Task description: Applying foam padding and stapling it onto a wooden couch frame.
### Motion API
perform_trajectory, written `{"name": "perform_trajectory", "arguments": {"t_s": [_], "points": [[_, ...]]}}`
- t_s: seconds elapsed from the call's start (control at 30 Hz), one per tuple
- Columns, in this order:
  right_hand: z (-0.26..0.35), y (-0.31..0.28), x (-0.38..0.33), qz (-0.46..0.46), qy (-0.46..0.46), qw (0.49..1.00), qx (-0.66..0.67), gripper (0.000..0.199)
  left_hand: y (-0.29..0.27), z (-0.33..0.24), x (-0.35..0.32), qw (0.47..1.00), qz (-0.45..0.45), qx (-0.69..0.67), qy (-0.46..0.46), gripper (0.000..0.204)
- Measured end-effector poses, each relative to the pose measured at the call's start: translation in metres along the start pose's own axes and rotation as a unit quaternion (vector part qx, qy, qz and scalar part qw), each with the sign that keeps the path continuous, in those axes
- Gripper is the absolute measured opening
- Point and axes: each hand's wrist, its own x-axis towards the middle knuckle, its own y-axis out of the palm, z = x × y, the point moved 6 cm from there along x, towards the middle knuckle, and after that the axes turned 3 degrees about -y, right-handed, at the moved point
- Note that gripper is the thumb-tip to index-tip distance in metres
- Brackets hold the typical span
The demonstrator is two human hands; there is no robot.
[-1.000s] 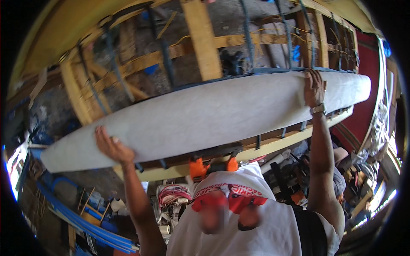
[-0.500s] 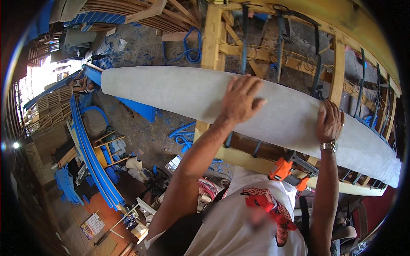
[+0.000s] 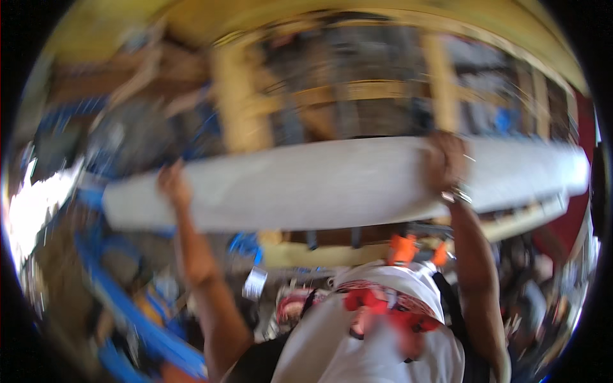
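A long, pale grey, tapered panel (image 3: 306, 185) lies crosswise before me, its surface smooth and slightly rounded. Near its left end my left hand (image 3: 174, 182) touches it; motion smears the fingers. Farther right, my right hand (image 3: 449, 159), wearing a metal wristband, lies on top, fingers stretched toward the far edge. Beneath the panel runs a yellow wooden frame (image 3: 440, 83) with dark straps across it. An orange and black tool (image 3: 402, 249) sits at the frame's near side, close to my waist.
Long blue strips (image 3: 137, 319) lie at the lower left, and a blue coil (image 3: 246, 246) rests just beyond the near edge of the panel. A yellow curved surface (image 3: 357, 7) spans the far side. Blurred clutter fills the right and lower areas.
My left hand has slid left along the panel toward its end. The right hand stays on the panel. My view has turned, so the panel now appears more level.
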Motion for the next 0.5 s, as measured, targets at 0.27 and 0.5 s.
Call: {"name": "perform_trajectory", "arguments": {"t_s": [0.27, 0.5], "points": [[0.008, -0.016, 0.004, 0.044, 0.074, 0.996, 0.008, 0.039, -0.006, -0.110, 0.063, 0.952, 0.181, -0.116, -0.220, 0.044], [-0.011, -0.016, -0.003, 0.016, 0.020, 0.997, 0.069, 0.035, -0.119, -0.593, 0.127, 0.961, 0.003, -0.275, 0.024, 0.043]]}}
